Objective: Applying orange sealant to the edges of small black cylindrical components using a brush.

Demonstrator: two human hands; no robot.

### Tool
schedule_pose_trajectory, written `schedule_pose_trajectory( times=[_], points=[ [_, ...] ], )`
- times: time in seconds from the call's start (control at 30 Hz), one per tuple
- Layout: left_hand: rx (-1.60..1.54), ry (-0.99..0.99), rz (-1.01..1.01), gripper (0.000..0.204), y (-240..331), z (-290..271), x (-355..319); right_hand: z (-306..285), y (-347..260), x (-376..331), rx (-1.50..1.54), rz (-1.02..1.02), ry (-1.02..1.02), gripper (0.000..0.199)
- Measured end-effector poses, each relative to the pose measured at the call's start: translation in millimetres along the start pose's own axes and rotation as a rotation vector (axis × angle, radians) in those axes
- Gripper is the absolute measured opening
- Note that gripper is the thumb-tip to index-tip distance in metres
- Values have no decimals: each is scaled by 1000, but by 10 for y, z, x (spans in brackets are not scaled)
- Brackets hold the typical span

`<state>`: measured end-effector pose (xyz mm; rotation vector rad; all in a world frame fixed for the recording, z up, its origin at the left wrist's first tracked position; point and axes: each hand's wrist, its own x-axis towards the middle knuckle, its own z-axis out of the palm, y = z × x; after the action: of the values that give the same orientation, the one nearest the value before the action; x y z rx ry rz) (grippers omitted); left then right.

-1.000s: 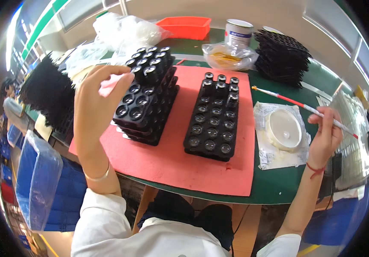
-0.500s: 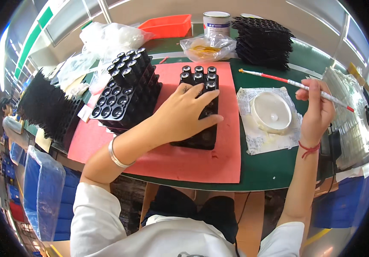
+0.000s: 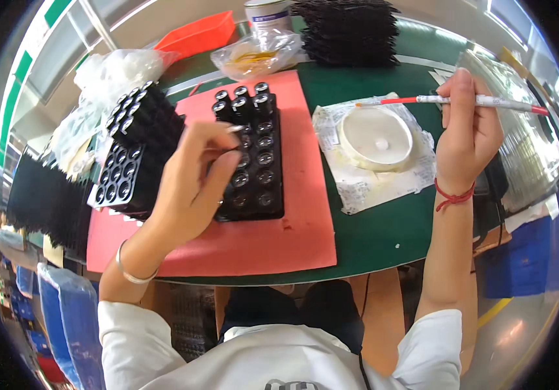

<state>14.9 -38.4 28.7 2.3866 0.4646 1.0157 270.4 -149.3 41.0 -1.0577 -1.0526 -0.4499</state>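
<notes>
My left hand is over the left side of a black plastic tray, its fingers curled into a pinch. A small shiny bit shows at the fingertips; what they hold cannot be made out. Several black cylinders with shiny round tops stand in the tray's far rows, and its nearer round pockets show glossy bottoms. My right hand grips a thin brush with a red and white handle. The brush's tip is over the far rim of a round white dish, which rests on printed paper.
Stacked black trays holding cylinders stand left on the red mat. Farther back are white plastic bags, a red bin, a bagged yellow item, a can and more black trays. Clear trays lie right.
My left hand has drawn back toward the left from across the tray, its spread fingers now pinched. My right hand's brush has swung down to the dish. The view has shifted right.
</notes>
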Motion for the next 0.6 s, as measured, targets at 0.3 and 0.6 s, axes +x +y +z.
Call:
schedule_pose_trajectory(
  times=[0.3,0.6],
  points=[
    [-94,-48,186,43,-130,-67,-319,29,-46,-11,-22,-26,11,24],
    [-180,-156,299,31,-46,83,-503,88,-52,-43,-74,-16,-100,18]
  ],
)
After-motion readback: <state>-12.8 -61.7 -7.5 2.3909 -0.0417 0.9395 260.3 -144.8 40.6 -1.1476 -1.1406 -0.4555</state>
